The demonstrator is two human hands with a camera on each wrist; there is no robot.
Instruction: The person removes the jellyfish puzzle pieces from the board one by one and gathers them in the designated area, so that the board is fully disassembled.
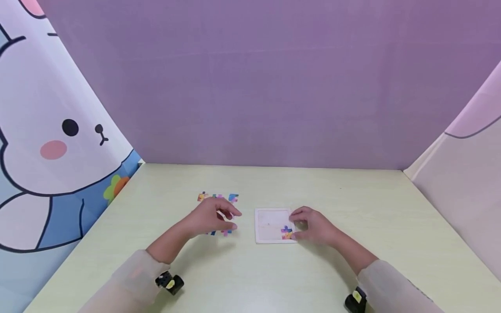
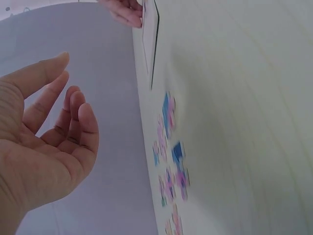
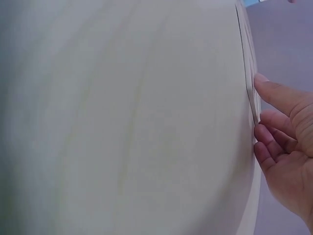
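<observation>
My left hand (image 1: pixel 213 215) hovers over loose jigsaw pieces (image 1: pixel 233 198), its fingers loosely bent and thumb apart from them. Nothing sits between those fingers in the left wrist view, where the colourful pieces (image 2: pixel 180 171) lie on the table beyond the hand. To the right is a white, square puzzle frame (image 1: pixel 270 239) with a few joined pieces (image 1: pixel 286 232) in its lower right corner. My right hand (image 1: pixel 315 226) rests at the frame's right edge, thumb beside those pieces and fingers farther up the edge. From the right wrist, the thumb and fingertips (image 3: pixel 264 147) are spread along the frame's side.
The pale table (image 1: pixel 250 278) extends around both hands and meets a purple backdrop (image 1: pixel 250 108) at the back. A cartoon-printed cloth (image 1: pixel 58 174) borders the left side, and a pale cloth (image 1: pixel 465 187) the right. Each wrist carries a small black camera (image 1: pixel 170 283).
</observation>
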